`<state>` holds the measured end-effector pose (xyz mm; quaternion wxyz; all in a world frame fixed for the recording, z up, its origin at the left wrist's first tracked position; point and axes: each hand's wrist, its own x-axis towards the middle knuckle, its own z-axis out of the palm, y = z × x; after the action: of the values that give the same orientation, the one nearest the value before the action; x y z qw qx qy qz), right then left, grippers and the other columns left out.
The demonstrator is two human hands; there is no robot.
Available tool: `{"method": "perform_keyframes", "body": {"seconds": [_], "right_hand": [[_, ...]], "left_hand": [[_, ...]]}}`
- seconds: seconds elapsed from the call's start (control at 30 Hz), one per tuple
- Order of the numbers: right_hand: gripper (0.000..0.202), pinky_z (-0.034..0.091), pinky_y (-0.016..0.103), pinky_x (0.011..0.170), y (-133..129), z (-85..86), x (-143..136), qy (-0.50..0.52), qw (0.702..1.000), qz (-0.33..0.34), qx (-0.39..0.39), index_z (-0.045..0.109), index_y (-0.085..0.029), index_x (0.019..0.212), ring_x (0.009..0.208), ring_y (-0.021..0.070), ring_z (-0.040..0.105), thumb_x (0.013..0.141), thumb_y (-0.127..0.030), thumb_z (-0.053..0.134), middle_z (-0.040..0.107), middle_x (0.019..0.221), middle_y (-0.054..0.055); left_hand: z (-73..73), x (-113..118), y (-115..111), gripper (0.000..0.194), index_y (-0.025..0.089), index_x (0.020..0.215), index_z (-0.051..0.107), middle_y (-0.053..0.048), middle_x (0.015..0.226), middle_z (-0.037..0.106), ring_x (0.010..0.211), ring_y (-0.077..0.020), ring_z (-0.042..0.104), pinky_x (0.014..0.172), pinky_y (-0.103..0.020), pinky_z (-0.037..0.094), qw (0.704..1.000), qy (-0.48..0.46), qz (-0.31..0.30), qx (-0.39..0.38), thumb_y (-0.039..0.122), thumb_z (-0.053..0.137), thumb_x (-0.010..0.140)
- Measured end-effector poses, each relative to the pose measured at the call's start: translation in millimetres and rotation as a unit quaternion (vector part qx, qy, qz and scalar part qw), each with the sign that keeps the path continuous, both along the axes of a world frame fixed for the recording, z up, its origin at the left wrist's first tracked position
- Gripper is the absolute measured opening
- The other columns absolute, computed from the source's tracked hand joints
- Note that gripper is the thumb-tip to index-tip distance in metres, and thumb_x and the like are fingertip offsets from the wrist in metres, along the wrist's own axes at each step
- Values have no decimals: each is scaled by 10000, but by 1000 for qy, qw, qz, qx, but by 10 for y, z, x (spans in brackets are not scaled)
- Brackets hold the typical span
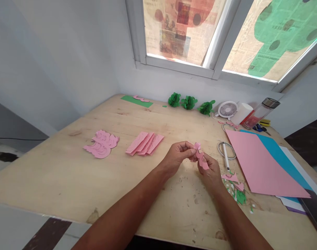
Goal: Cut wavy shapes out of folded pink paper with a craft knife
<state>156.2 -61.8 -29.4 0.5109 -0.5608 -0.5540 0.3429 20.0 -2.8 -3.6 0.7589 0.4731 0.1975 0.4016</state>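
Note:
Between my two hands is a small pink paper cutout (203, 162) with a wavy edge, held just above the table. My left hand (179, 155) is closed, pinching its upper end between thumb and fingers. Around the lower part, my right hand (211, 171) is closed too, its fingers partly hidden behind the paper. To the left lie several folded pink paper strips (145, 143) with faint outlines on them. Farther left is a pile of scalloped pink paper cutouts (102, 144).
Pink sheets (265, 163) over blue paper (280, 152) lie at right, beside a white pen (226, 156) and paper scraps (240, 196). Along the back stand green paper shapes (189, 102), a small fan (227, 110) and a bottle (261, 114). A green strip (136, 101) lies back left.

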Motion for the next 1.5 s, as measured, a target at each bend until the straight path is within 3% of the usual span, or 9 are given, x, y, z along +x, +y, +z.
{"method": "perform_keyframes", "body": {"seconds": [0.57,0.9,1.17,1.5], "right_hand": [[400,213,244,437,-5,-10,0,-8,1000,-11,7,559,-165,694,470,107,247,842,-515,431,274,505,-49],[361,198,247,442,-7,-13,-6,12,1000,-7,13,530,-169,670,474,102,225,851,-469,442,269,515,-51],[331,212,243,440,1,-63,-18,-2,1000,-28,8,530,-173,665,461,103,264,808,-468,485,319,505,-49],[348,197,242,441,-19,-36,-34,-15,999,-31,0,514,-178,649,457,99,254,826,-475,469,293,497,-54]], "left_hand": [[-21,94,-55,179,129,677,622,-16,628,561,611,-108,491,639,-263,387,996,-47,10,-73,284,710,658],[-26,89,-63,177,125,662,614,-24,626,565,617,-118,502,661,-284,394,998,-39,9,-56,286,679,691],[10,9,-11,177,138,774,644,-48,748,628,703,-139,545,718,-297,423,999,15,44,2,304,654,713],[14,14,4,146,136,711,632,-35,682,628,653,-128,545,683,-288,432,998,8,68,-16,277,668,698]]}}
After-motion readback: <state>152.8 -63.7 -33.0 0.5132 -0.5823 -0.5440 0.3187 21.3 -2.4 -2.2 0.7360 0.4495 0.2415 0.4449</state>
